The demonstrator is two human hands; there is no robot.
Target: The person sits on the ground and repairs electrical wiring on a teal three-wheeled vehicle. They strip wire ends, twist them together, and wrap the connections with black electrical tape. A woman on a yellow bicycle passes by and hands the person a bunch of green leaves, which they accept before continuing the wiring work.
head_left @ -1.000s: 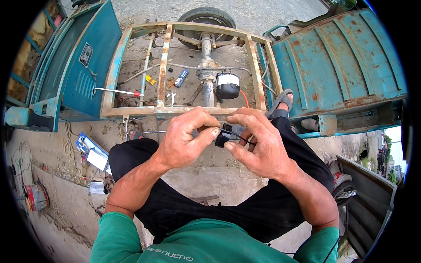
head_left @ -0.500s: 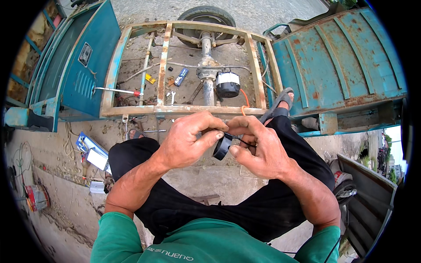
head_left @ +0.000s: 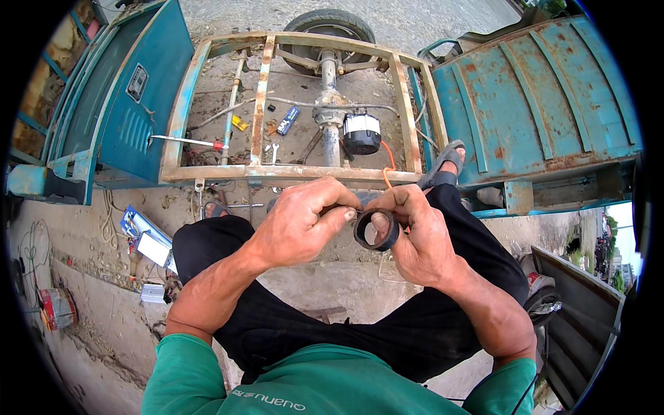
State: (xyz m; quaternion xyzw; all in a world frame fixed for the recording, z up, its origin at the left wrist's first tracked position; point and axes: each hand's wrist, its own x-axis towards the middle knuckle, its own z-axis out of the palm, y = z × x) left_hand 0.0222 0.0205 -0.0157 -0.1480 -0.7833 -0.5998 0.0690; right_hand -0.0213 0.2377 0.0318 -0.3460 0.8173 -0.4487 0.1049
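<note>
A roll of black electrical tape (head_left: pixel 361 238) is in my right hand (head_left: pixel 420 238), its round opening turned up toward me. My right thumb reaches into the opening and the fingers curl round the outside. Close beside it, my left hand (head_left: pixel 302 220) is closed, thumb and forefinger pinched together at the roll's left edge. A small dark bit shows at those fingertips, perhaps the tape's loose end; I cannot make it out for sure. Both hands are above the ground between my knees, just on the near side of a rusty metal frame (head_left: pixel 221 173).
Inside the frame are an axle (head_left: pixel 328 83), a motor (head_left: pixel 362 133) with an orange cable (head_left: pixel 387 166), a blue packet (head_left: pixel 288 120) and a wrench (head_left: pixel 274 152). A screwdriver (head_left: pixel 187 142) lies across its left rail. Teal panels stand left and right. A red bucket (head_left: pixel 58 308) is at far left.
My right hand has turned the tape roll so its opening faces me, with the thumb now inside it. The roll has shifted slightly right. The left hand has barely moved.
</note>
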